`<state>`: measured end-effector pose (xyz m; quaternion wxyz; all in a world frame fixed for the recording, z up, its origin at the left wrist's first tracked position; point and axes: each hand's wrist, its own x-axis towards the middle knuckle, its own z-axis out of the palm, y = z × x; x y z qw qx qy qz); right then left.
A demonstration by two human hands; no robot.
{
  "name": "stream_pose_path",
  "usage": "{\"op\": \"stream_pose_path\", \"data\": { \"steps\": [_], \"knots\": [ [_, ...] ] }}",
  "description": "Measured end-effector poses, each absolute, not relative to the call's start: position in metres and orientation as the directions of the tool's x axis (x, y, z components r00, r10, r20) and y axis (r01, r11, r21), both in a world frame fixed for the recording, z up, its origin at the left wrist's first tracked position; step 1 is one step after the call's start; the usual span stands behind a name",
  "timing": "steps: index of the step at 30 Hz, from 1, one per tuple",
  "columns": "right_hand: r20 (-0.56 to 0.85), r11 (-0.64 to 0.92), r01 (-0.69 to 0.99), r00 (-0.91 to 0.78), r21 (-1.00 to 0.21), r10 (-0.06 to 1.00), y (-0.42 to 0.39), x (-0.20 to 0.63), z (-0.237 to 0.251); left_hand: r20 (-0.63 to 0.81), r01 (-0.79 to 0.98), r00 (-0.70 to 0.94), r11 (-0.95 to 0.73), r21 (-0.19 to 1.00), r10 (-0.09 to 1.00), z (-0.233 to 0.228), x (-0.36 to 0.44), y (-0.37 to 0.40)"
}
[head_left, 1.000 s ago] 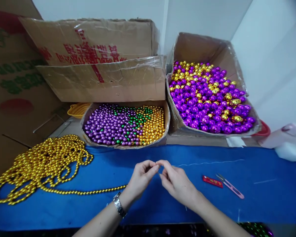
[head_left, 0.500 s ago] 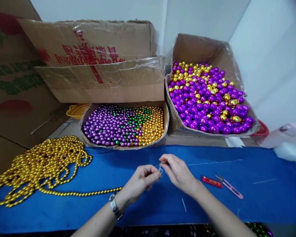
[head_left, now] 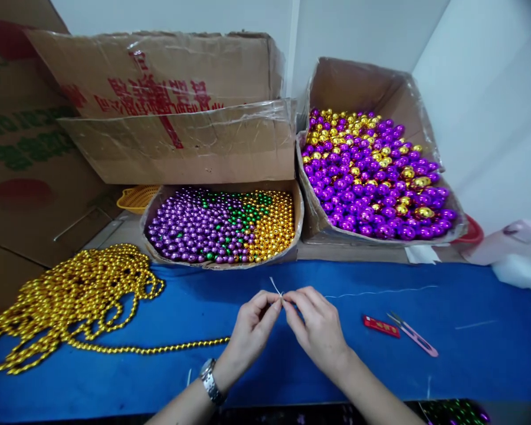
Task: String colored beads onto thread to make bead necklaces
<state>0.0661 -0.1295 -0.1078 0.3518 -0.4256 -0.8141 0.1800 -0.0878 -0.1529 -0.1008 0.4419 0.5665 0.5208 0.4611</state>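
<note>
Fingertip to fingertip, my left hand (head_left: 259, 321) and my right hand (head_left: 314, 321) pinch a thin white thread (head_left: 274, 285), whose short ends stick up between them. A long strand of the thread (head_left: 380, 293) runs off to the right over the blue cloth. A string of gold beads (head_left: 159, 349) reaches from a heap of gold bead strings (head_left: 88, 289) on the left to my left hand, where its end is hidden. Near my right hand lie a small red packet (head_left: 381, 326) and pink thread snips (head_left: 413, 335).
Behind the blue cloth (head_left: 469, 366) stands a cardboard box (head_left: 223, 264) of small purple, green and gold beads. A taller box (head_left: 312, 227) to its right holds larger purple and gold beads. A yellow basket (head_left: 137, 199) is at the back left, a red bowl (head_left: 471, 230) at the right.
The small loop of thread between my hands has closed down, and its short ends now point up. My right hand has come lower, and both hands' fingertips meet.
</note>
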Motion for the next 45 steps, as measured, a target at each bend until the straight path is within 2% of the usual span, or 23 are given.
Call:
{"op": "stream_pose_path", "data": {
  "steps": [4, 8, 11, 14, 16, 19, 25, 27, 29, 31, 32, 35, 38, 40, 41, 45],
  "knots": [
    [0.355, 0.493, 0.55, -0.344, -0.674, 0.869, -0.128, 0.061, -0.107, 0.202, 0.351, 0.029, -0.199, 0.915, 0.979, -0.104, -0.087, -0.155],
    [0.293, 0.386, 0.477, -0.26, -0.79, 0.92, -0.131, 0.053, -0.109, 0.249, 0.431, -0.006, -0.223, 0.874, 0.968, -0.109, -0.084, -0.153],
    [0.211, 0.267, 0.337, -0.193, -0.903, 0.958, -0.128, 0.051, -0.11, 0.15, 0.342, -0.033, -0.13, 0.931, 0.988, -0.109, -0.083, -0.151],
    [0.089, 0.108, 0.107, -0.172, -0.988, 0.981, -0.119, 0.055, -0.109, -0.002, 0.197, -0.028, 0.008, 0.98, 1.0, -0.109, -0.084, -0.147],
    [0.017, 0.008, -0.057, -0.172, -0.998, 0.985, -0.114, 0.058, -0.106, -0.041, 0.164, -0.012, 0.042, 0.986, 0.999, -0.108, -0.086, -0.145],
    [-0.048, -0.09, -0.252, -0.169, -0.963, 0.985, -0.113, 0.06, -0.099, -0.025, 0.184, 0.055, 0.015, 0.983, 0.998, -0.107, -0.09, -0.142],
    [-0.042, -0.097, -0.452, -0.13, -0.887, 0.991, -0.113, 0.064, -0.078, -0.064, 0.346, 0.254, -0.029, 0.938, 0.965, -0.1, -0.114, -0.142],
    [0.074, 0.042, -0.38, -0.071, -0.924, 0.995, -0.112, 0.065, -0.076, -0.085, 0.396, 0.279, -0.034, 0.918, 0.956, -0.1, -0.122, -0.144],
    [0.267, 0.262, -0.123, -0.025, -0.957, 0.963, -0.112, 0.065, -0.079, -0.099, 0.41, 0.283, -0.027, 0.912, 0.954, -0.102, -0.127, -0.146],
    [0.407, 0.419, 0.169, -0.104, -0.892, 0.907, -0.115, 0.062, -0.087, -0.119, 0.386, 0.287, -0.001, 0.923, 0.951, -0.103, -0.129, -0.148],
    [0.435, 0.467, 0.256, -0.176, -0.846, 0.883, -0.117, 0.06, -0.092, -0.128, 0.367, 0.295, 0.011, 0.93, 0.947, -0.103, -0.129, -0.148],
    [0.458, 0.602, 0.352, -0.413, -0.717, 0.787, -0.121, 0.055, -0.106, -0.119, 0.344, 0.319, 0.003, 0.939, 0.94, -0.1, -0.129, -0.149],
    [0.444, 0.777, 0.525, -0.638, -0.347, 0.629, -0.119, 0.056, -0.114, -0.118, 0.36, 0.324, -0.007, 0.933, 0.939, -0.094, -0.13, -0.15],
    [0.399, 0.804, 0.579, -0.71, -0.138, 0.58, -0.116, 0.061, -0.114, -0.134, 0.368, 0.331, 0.003, 0.93, 0.934, -0.09, -0.131, -0.151],
    [0.392, 0.806, 0.581, -0.72, -0.11, 0.573, -0.115, 0.064, -0.113, -0.143, 0.374, 0.339, 0.006, 0.928, 0.93, -0.089, -0.132, -0.151],
    [0.371, 0.822, 0.553, -0.741, -0.135, 0.56, -0.112, 0.076, -0.108, -0.165, 0.386, 0.361, 0.013, 0.922, 0.918, -0.088, -0.134, -0.15]
  ]
}}
